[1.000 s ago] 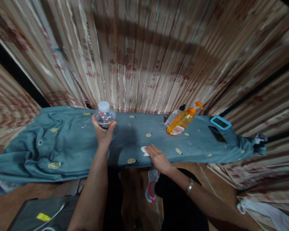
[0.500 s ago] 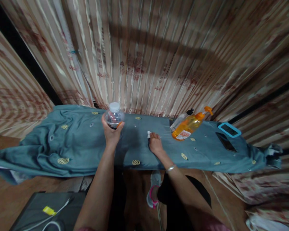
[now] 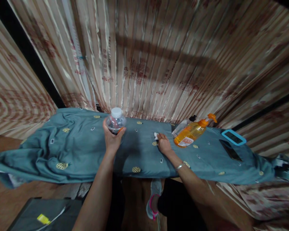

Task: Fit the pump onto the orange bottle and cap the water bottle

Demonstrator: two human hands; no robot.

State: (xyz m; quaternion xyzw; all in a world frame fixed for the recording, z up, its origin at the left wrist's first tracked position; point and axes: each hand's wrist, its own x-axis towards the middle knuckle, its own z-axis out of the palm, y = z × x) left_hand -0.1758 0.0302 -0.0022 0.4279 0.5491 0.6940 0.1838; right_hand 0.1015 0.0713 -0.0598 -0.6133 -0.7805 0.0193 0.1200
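My left hand (image 3: 112, 138) is wrapped round a clear plastic bottle (image 3: 116, 121) with a white cap, which stands upright on the cloth-covered bench. Something orange shows by my thumb. Farther right, my right hand (image 3: 164, 143) is closed on a small white crumpled wad (image 3: 156, 135), probably tissue, just above or on the green cloth (image 3: 139, 150). Part of the wad is hidden by my fingers. Nearest to that hand, an orange pump bottle (image 3: 190, 134) with a label stands beside a clear bottle (image 3: 181, 127) with a black top, which it partly covers.
At the right end lie a blue-framed device (image 3: 234, 137) and a dark phone (image 3: 230, 150). A striped curtain (image 3: 144, 64) hangs right behind the bench. On the floor at lower left is a dark case (image 3: 48, 208) with a yellow tag and a white cable.
My right hand has moved right with the white wad, closer to the orange pump bottle. My left hand keeps its hold on the clear bottle. The camera view has shifted slightly.
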